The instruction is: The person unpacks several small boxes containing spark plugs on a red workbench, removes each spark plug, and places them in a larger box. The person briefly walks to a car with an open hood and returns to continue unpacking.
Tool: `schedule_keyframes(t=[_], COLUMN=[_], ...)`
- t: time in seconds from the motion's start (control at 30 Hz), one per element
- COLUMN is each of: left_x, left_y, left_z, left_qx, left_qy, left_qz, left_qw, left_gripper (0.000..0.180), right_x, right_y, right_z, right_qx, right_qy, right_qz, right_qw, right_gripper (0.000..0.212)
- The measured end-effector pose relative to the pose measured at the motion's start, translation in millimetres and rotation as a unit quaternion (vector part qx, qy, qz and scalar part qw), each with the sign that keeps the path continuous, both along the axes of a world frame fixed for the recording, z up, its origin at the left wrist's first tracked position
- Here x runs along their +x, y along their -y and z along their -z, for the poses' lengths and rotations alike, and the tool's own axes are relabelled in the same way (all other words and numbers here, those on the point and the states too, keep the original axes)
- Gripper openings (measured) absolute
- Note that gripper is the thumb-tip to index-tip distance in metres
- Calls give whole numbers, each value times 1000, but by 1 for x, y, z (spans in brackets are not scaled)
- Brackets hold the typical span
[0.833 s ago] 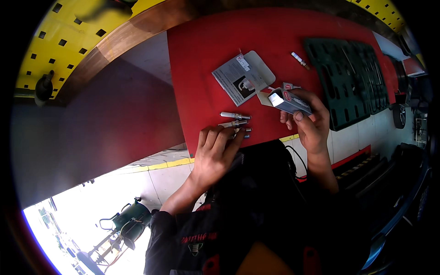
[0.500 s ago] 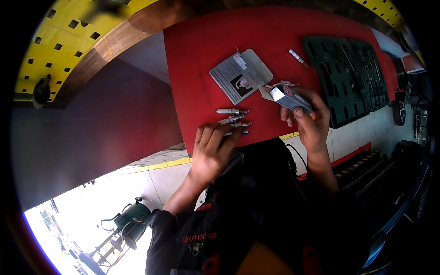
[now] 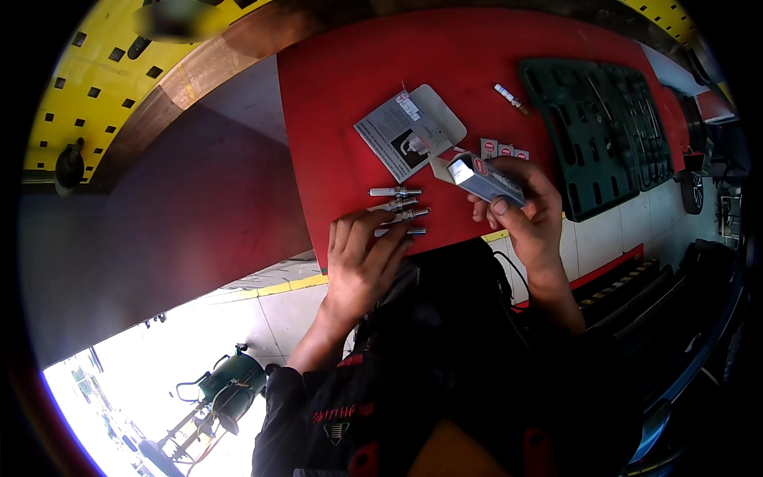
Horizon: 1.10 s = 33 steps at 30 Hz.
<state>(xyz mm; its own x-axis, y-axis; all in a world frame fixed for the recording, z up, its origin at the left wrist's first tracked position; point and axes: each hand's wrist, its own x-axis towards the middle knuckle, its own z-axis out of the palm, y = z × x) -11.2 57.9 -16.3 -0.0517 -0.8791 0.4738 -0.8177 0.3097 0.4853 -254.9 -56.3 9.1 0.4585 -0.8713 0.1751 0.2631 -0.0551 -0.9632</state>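
Several spark plugs lie roughly side by side near the red table's front edge; the farthest spark plug (image 3: 395, 192) is in full view. My left hand (image 3: 362, 256) is over the nearer ones, its fingers bent and closed on a spark plug (image 3: 413, 215), whose rear end they hide. My right hand (image 3: 531, 208) grips a small grey cardboard box (image 3: 494, 184), tilted with its open end and flap toward the left. Behind this hand, several small boxes (image 3: 505, 149) stand in a row.
An opened grey carton (image 3: 389, 131) lies beyond the plugs on the red tabletop (image 3: 334, 95). Farther right are a lone spark plug (image 3: 509, 97) with a white end and an open dark green tool case (image 3: 572, 143). A yellow perforated panel (image 3: 95, 71) is at far left.
My right hand and the box have shifted slightly left and nearer, uncovering the row of small boxes. My left hand has barely moved; the plugs under it are spread slightly more.
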Motion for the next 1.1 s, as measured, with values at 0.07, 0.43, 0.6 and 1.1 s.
schedule_keyframes(t=[0.07, 0.43, 0.6, 1.1], left_x=[0, -16, -17, -12], left_y=[0, -3, -9, -10], left_z=[-2, 3, -4, -5], left_qx=[-2, 30, 43, 128], left_qy=[-55, -457, -606, -751], left_qz=[13, -16, 7, 75], left_qw=[998, 889, 794, 644], left_gripper=[37, 53, 57, 41], right_x=[7, 56, 49, 18], right_y=[-7, -37, -32, 135], right_z=[-1, 3, -8, 0], right_qx=[17, -64, -153, -305], right_qy=[18, 21, -84, -687], right_qz=[-28, -61, -107, 144], right_qw=[999, 996, 979, 644], right_gripper=[41, 49, 53, 23])
